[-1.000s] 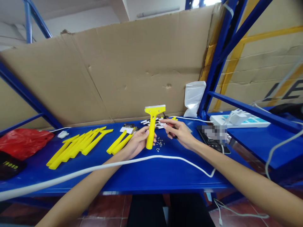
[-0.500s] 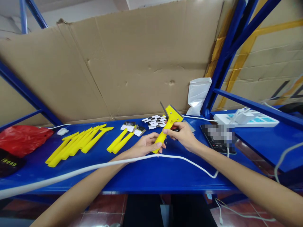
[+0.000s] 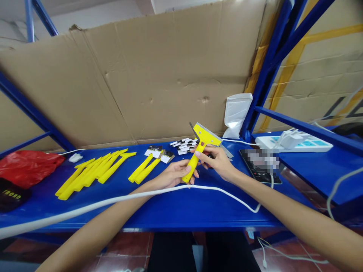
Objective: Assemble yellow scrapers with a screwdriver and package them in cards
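Observation:
Above the blue table I hold a yellow scraper [image 3: 206,135] tilted, its wide head with two screws and a metal edge pointing up and away. My left hand [image 3: 177,172] is closed round the lower end of its handle, thumb on top. My right hand [image 3: 219,160] pinches the handle below the head. A thin dark rod [image 3: 193,130] sticks out behind the head, and a black piece shows by the right fingers; whether they are one tool I cannot tell. Two yellow handles [image 3: 144,170] lie left of my hands, touching printed cards [image 3: 167,156].
Several yellow handles [image 3: 87,173] lie in a row at left, near a red plastic bag [image 3: 31,166]. Black-and-white cards [image 3: 185,145] lie behind my hands. A phone [image 3: 259,170] and a power strip [image 3: 317,145] are at right. A white cable [image 3: 113,198] crosses in front.
The scraper has turned slightly in my hands, so its head's broad face shows more fully. Both hands keep their hold, with the right fingers shifted a little.

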Available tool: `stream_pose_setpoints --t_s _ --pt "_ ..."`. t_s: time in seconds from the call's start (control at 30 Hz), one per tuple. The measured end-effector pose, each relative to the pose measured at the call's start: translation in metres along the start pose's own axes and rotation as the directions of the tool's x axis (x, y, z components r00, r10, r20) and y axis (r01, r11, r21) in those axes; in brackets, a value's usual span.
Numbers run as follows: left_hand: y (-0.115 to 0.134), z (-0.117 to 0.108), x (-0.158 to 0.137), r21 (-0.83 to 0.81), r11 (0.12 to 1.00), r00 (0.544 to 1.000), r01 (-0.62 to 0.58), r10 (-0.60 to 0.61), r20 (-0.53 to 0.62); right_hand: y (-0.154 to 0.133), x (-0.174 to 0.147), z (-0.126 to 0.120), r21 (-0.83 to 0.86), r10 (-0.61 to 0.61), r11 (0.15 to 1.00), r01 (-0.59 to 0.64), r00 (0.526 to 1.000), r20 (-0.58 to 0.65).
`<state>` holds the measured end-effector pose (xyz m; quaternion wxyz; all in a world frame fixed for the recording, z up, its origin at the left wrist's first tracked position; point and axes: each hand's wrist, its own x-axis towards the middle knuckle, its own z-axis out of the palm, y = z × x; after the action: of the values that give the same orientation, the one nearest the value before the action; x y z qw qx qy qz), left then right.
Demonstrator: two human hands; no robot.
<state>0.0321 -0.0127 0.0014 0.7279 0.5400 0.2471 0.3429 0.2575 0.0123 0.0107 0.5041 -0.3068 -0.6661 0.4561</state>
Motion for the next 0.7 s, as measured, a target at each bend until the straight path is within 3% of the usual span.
stream_pose_setpoints --t_s 0.13,0.37,0.57,0.7 --pt "0.0005 0.0010 -0.0004 0.022 1.000 1.000 0.012 -0.012 0.001 0.0031 0.0002 0.0001 -0.019 0.005 1.000 -0.005 1.000 0.013" --pt "-0.0024 -0.0008 0.0011 0.185 0.983 0.997 -0.023 0.037 -0.074 0.0068 0.0044 0.0030 -0.141 0.006 0.990 -0.023 0.993 -0.120" --pt "-0.0017 0.0004 0.0004 0.013 0.998 0.998 0.058 -0.058 0.015 0.0054 0.0048 0.0027 -0.143 -0.042 0.989 0.032 0.997 -0.067" --pt "0.0002 0.0007 -0.0004 -0.008 0.995 0.992 0.101 -0.100 0.075 0.0050 0.0031 0.0036 -0.134 -0.043 0.990 0.035 0.997 -0.062"
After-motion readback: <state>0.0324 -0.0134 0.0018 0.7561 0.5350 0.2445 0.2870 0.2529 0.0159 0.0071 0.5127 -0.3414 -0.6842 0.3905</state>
